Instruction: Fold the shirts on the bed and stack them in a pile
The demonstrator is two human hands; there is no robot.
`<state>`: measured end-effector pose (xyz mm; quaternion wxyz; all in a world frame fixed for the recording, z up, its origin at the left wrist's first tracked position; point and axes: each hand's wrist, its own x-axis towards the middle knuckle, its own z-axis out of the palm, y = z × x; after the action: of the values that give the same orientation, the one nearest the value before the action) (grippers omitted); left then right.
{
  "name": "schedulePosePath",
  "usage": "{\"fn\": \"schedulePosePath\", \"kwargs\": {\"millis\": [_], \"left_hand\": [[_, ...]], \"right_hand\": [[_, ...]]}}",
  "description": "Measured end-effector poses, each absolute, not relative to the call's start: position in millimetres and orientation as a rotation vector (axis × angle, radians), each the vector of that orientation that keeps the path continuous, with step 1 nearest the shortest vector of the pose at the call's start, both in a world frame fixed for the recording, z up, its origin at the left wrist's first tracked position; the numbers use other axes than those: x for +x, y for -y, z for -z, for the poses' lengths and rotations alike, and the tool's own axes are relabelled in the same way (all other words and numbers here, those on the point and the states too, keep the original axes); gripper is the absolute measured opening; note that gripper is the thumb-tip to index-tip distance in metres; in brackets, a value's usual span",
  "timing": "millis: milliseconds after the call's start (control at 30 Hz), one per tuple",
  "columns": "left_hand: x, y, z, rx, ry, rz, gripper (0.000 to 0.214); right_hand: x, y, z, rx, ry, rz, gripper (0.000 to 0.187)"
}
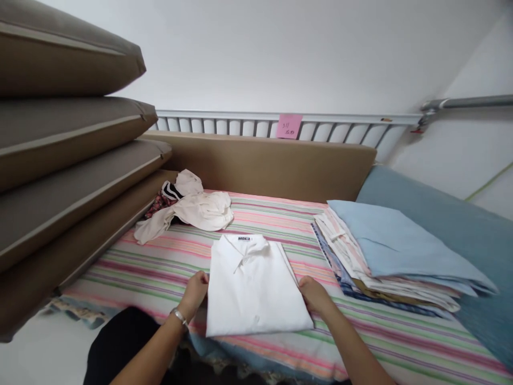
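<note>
A folded white collared shirt lies flat on the striped bedsheet, collar away from me. My left hand grips its left edge, fingers tucked under the fabric; a bracelet sits on that wrist. My right hand grips the shirt's right edge in the same way.
A stack of folded clothes topped by a light blue piece lies to the right. A crumpled heap of unfolded garments sits at the back left. Stacked brown cushions fill the left side. A brown headboard and white rail stand behind.
</note>
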<state>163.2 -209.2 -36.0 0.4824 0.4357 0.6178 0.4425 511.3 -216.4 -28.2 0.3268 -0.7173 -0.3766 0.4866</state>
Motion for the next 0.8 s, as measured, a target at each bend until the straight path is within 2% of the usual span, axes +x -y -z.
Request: {"fn": "schedulePosePath", "kwargs": {"millis": [200,333,400,600,800], "left_hand": [[162,214,32,1.276,-1.409,-1.097,0.016],[162,216,41,1.221,-1.448,-1.187,0.017],[163,218,43,1.17,-1.44,-1.21,0.019],[163,233,33,0.971,-1.37,-1.181,0.02],[168,241,31,0.843,-1.371,-1.121,0.015]], "right_hand": [[515,226,15,-1.819,1.17,-1.361,0.004],[516,234,2,-1.726,1.116,-1.546,0.038],[516,233,1,-1.755,1.112,-1.546,0.047],[513,227,7,-1.801,1.301,-1.323,0.038],[511,240,6,-1.502,1.104,-1.603,0.035]]}}
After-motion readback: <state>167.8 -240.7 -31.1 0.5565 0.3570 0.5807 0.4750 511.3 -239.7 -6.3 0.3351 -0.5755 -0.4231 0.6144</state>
